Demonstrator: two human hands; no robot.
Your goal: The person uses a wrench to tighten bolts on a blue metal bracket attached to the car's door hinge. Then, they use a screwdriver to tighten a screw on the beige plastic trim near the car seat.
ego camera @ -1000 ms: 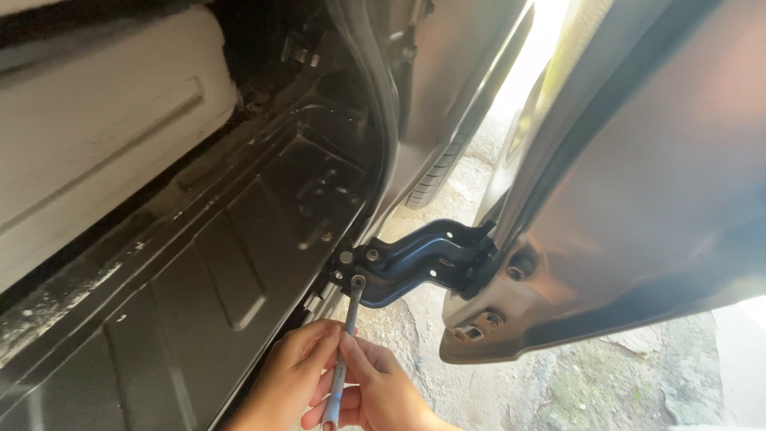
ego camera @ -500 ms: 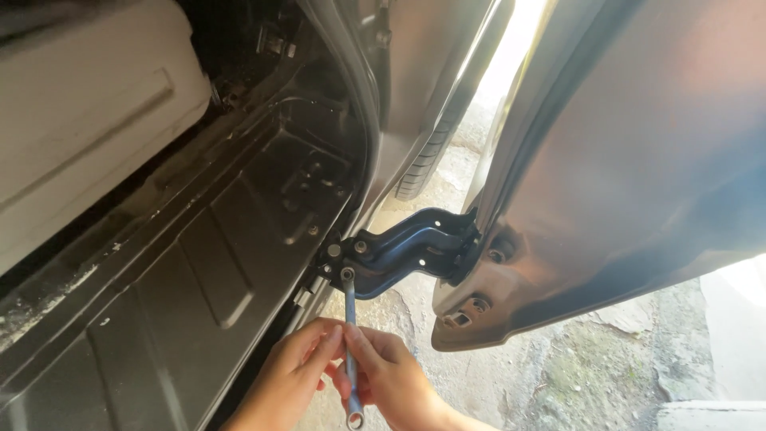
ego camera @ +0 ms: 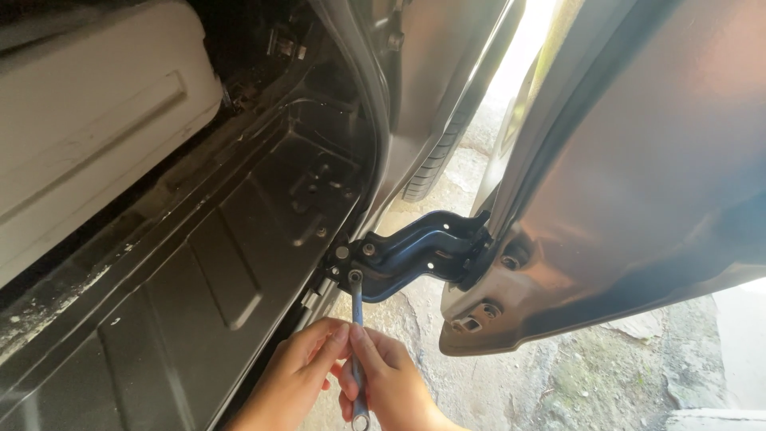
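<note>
Fingers (ego camera: 339,339) of both hands grip the wrench (ego camera: 357,335), its head above them on the hinge bolt (ego camera: 355,276).

Lighting: daylight was admitted from the upper middle, through the gap between the car body and the open door (ego camera: 638,160); that strip was blown out to white glare. A second overexposed patch was recorded at the lower right edge. The floor pan (ego camera: 183,303) was left dim, with deep shadow at the top centre. The hinge arm (ego camera: 423,251) and the wrench (ego camera: 357,335) were evenly lit and held in focus. Soft sheen was noted on the door panel. Slight wide-angle bending was seen toward the edges.
</note>
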